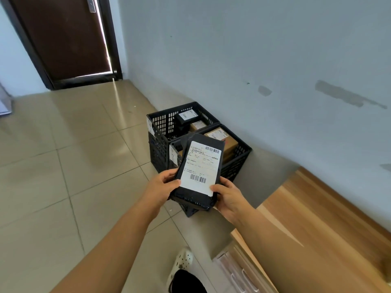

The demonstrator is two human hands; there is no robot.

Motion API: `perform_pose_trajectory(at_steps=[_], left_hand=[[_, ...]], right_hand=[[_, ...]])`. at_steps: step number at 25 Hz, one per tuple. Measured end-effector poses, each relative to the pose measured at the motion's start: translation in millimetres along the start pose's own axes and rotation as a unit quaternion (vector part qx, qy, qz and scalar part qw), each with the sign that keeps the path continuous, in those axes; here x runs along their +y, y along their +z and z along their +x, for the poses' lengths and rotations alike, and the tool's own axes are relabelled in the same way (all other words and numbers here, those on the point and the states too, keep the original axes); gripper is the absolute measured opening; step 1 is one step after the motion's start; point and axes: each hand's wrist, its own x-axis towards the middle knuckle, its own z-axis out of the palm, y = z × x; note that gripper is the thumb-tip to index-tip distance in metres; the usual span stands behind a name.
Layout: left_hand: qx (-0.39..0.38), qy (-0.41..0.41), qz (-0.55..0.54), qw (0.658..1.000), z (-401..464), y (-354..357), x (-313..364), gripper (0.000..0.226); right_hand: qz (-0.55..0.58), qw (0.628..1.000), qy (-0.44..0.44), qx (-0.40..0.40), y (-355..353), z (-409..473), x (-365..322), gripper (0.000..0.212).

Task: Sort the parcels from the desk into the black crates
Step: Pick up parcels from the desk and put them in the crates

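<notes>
Both hands hold a flat black plastic mailer bag with a white shipping label [201, 166] out in front of the body, above the near black crate. The left hand [161, 186] has its grip closed on the bag's lower left edge, thumb lying on the label and fingers curled behind. The right hand [229, 196] has its grip closed on the lower right corner, thumb pressed on the label's bottom edge, fingers wrapped beneath.

Two black perforated plastic crates stand on the beige tiled floor [63, 166] against the pale blue-grey wall [254, 49], touching each other. The far crate [167, 121] contains a black parcel with a white label [186, 116] and a small brown cardboard box [197, 125]. The near crate [239, 159] contains a larger brown cardboard box [224, 140], partly hidden by the held bag.

The light wooden counter [317, 208] runs along the right, and a dark brown door [63, 39] stands at the far left
</notes>
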Motion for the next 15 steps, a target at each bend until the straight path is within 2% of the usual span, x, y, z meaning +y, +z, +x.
perform_pose_trajectory(at_steps=[10,15], left_hand=[[-0.009,-0.043,0.053,0.998,179,-36,42,0.044],[-0.027,-0.088,0.081,0.992,256,-48,51,0.040]], right_hand=[[0.068,0.996,0.055,0.012,64,172,-37,0.043],[0.080,0.992,0.085,0.041,86,235,-51,0.036]])
